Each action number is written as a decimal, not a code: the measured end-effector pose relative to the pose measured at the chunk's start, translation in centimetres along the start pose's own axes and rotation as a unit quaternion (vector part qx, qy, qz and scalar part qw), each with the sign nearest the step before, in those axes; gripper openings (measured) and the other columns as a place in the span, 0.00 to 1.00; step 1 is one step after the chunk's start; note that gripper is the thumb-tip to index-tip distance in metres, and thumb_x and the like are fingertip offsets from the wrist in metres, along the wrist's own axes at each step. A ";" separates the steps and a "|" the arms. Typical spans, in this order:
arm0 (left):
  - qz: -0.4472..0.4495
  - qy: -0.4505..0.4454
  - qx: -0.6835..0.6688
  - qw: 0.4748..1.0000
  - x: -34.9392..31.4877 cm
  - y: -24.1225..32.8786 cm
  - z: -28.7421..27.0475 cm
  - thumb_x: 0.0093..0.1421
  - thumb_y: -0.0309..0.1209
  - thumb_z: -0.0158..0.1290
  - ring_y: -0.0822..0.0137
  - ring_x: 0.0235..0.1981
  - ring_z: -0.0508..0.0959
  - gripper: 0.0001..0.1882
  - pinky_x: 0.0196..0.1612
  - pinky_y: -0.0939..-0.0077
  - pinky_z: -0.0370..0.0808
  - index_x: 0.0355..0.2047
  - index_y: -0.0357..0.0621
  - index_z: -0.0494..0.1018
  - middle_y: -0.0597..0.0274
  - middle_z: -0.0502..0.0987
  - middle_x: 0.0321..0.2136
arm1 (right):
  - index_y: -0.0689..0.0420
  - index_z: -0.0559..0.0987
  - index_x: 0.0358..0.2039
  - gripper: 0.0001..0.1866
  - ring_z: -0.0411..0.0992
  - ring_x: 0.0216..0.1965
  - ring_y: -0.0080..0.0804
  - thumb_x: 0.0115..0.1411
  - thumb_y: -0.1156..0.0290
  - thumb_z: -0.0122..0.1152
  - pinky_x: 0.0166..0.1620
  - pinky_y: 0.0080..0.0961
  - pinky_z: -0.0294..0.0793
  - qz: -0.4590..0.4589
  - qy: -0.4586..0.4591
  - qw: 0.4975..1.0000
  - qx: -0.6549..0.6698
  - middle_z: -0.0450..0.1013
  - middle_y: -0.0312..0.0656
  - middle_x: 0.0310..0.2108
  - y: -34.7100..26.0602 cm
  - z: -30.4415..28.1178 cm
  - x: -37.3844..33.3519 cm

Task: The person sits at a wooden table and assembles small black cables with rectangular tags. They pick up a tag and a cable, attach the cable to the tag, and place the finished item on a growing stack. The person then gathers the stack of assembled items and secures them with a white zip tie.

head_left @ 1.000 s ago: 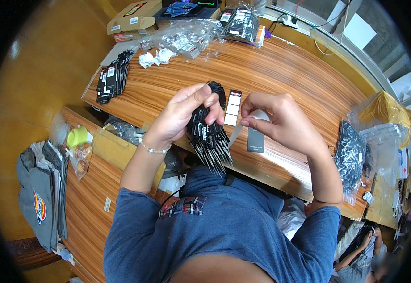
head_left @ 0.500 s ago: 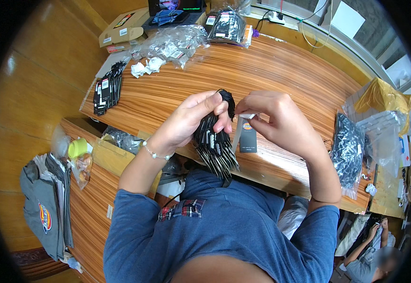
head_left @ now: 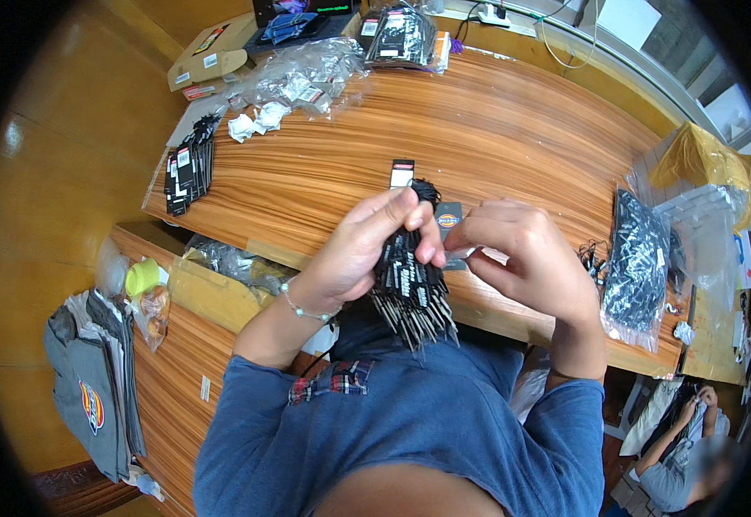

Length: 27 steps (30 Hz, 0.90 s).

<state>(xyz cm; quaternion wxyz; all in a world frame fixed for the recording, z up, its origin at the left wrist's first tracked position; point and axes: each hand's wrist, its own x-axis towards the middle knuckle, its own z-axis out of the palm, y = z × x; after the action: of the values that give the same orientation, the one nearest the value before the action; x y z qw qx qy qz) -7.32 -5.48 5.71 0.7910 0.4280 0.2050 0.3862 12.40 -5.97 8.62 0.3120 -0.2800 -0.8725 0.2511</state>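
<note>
Over the near edge of the wood-grained desk, close before the person's chest, hangs a thick bundle of black cords, looped at its top and fanning out into pale-tipped ends below. The left hand grips it near the top, thumb and fingers closed round the cords, with a beaded bracelet on that wrist. Just beside the bundle, the right hand has its thumb and forefinger drawn together, pinching a small pale piece — the fingers hide most of it. On the desk between the hands lies a dark card with a coloured emblem, partly covered by the right hand; just beyond the left hand, a black strip with white panels lies partly hidden behind the bundle. Farther to the right, near the right forearm, a few loose black cords lie beside a clear bag packed with black cords, and behind that stands a plastic-wrapped block with yellow tape. Toward the left end of the desk lie a pile of black tags and crumpled white paper; past these are clear plastic bags, an opened cardboard box and a stack of black tags in plastic. At the far left, folded grey garments lie near a yellow-green object — and at the lower right a co-worker has both hands raised.
</note>
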 end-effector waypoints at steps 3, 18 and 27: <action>-0.039 0.019 -0.033 0.999 0.7 -1.5 1.3 0.64 0.44 0.35 0.65 0.26 0.72 0.18 0.34 0.76 0.69 0.21 0.47 0.58 0.61 0.67 0.17 | 0.59 0.73 0.25 0.05 0.70 0.27 0.43 0.44 0.79 0.55 0.31 0.33 0.68 0.080 0.055 0.995 -0.022 0.70 0.44 0.22 -0.1 0.2 -1.6; -0.040 -0.031 -0.024 0.998 2.8 -4.3 3.4 0.64 0.42 0.35 0.65 0.26 0.73 0.17 0.33 0.76 0.71 0.22 0.46 0.57 0.60 0.67 0.19 | 0.58 0.76 0.27 0.08 0.69 0.32 0.39 0.43 0.73 0.59 0.35 0.32 0.68 0.241 -0.002 0.965 -0.106 0.70 0.43 0.27 7.1 5.7 -8.5; -0.059 -0.028 -0.063 0.996 1.1 -3.7 5.1 0.64 0.44 0.33 0.64 0.25 0.72 0.19 0.33 0.75 0.69 0.20 0.48 0.56 0.61 0.66 0.16 | 0.59 0.73 0.27 0.07 0.67 0.34 0.43 0.48 0.71 0.56 0.39 0.36 0.64 0.247 0.005 0.964 -0.094 0.69 0.45 0.26 6.1 5.4 -8.9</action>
<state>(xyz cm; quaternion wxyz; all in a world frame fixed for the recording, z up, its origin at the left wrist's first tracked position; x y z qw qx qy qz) -1.72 -8.51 5.40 0.8435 0.3750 0.1828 0.3384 16.48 -8.78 -2.41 0.2171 -0.5165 -0.7941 0.2355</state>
